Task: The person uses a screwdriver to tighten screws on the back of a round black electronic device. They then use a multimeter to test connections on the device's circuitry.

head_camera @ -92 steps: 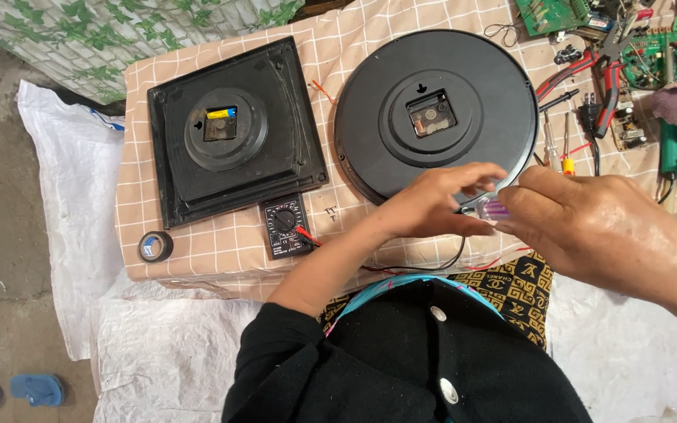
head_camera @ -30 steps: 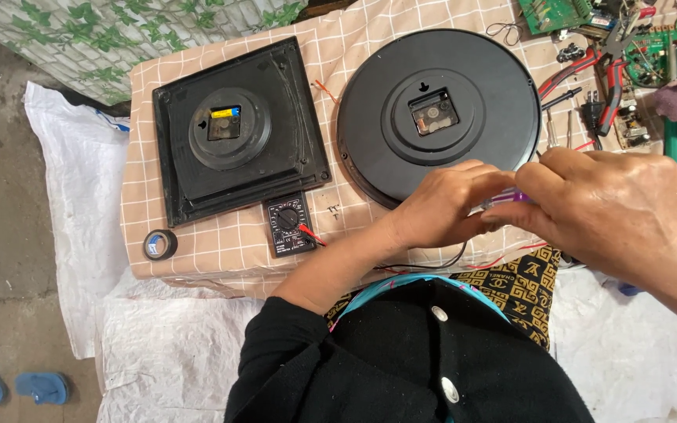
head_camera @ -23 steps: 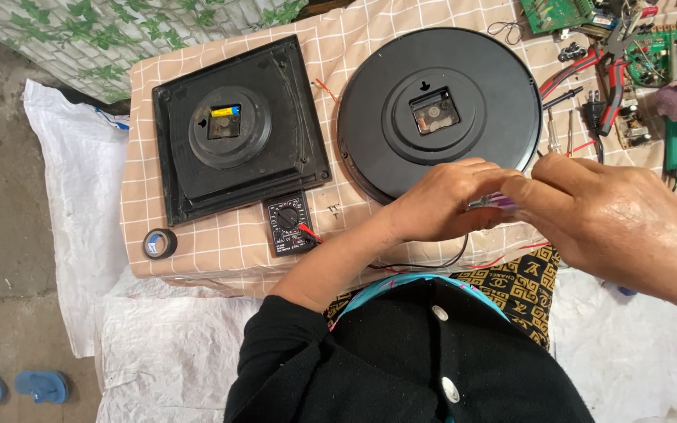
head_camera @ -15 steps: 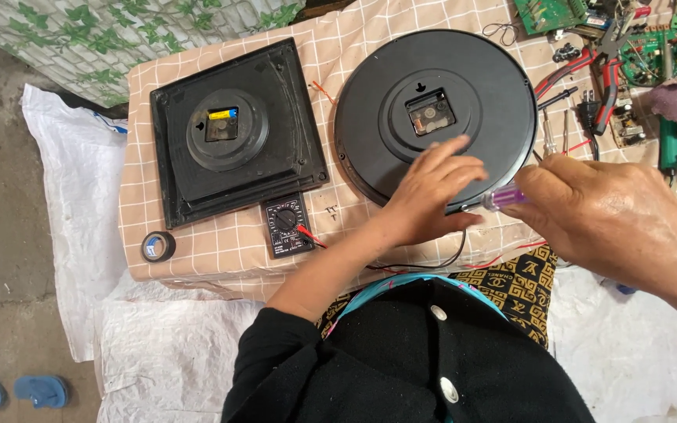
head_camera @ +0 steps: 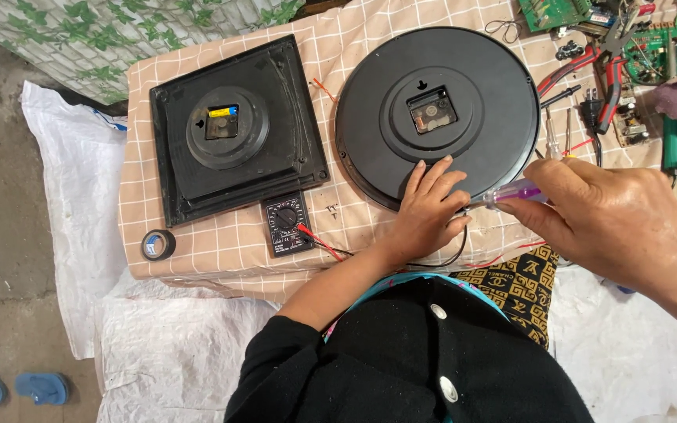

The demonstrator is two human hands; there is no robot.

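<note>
The left hand lies open and flat on the big round black plastic clock back near the checked cloth table's front edge, while the right hand grips a clear purple-handled screwdriver, probably for careful poking next.

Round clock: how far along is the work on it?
Done: round clock lies face down, movement exposed. In hand: left hand rests on its rim while right hand holds a purple-handled screwdriver beside it. Left: the multimeter lies unused nearby.
</note>
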